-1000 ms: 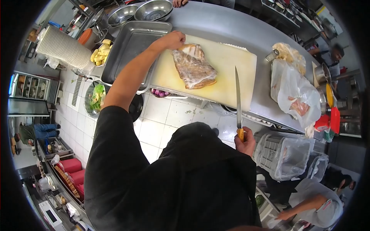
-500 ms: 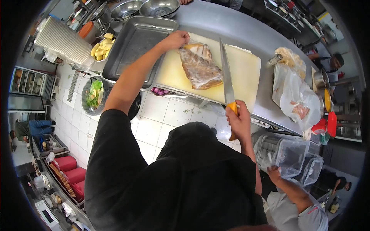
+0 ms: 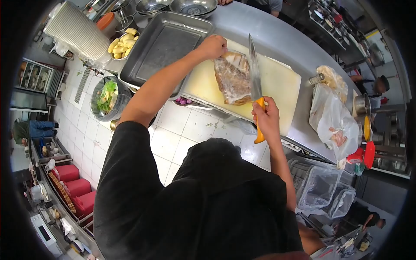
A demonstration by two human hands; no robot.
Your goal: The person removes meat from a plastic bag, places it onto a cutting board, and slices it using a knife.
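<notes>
**Blade alongside the slab, and the meat is in one piece!**

Here's the slab of meat (image 3: pixel 233 80), lying left of centre on the cutting board (image 3: pixel 281 84), broad and pale-streaked over brown. The left hand (image 3: pixel 213 47) is curled closed at its far-left corner; whether the fingers pinch the meat, the view cannot tell. And the right hand (image 3: pixel 267 116), at the board's near edge, is wrapped round the yellow handle of the knife (image 3: pixel 255 71)! The blade points away from the body, right along the meat's right side; contact is too close to call.

The tally? No separate slice shows on the board and no cut can be made out, so by the look of it this is very early, with practically the whole slab uncut. Out on the desk (image 3: pixel 242 21), a metal tray (image 3: pixel 167 50) sits left of the board, a plastic bag (image 3: pixel 329 115) well to its right, and steel bowls (image 3: pixel 193 8) beyond its far-left corner.
</notes>
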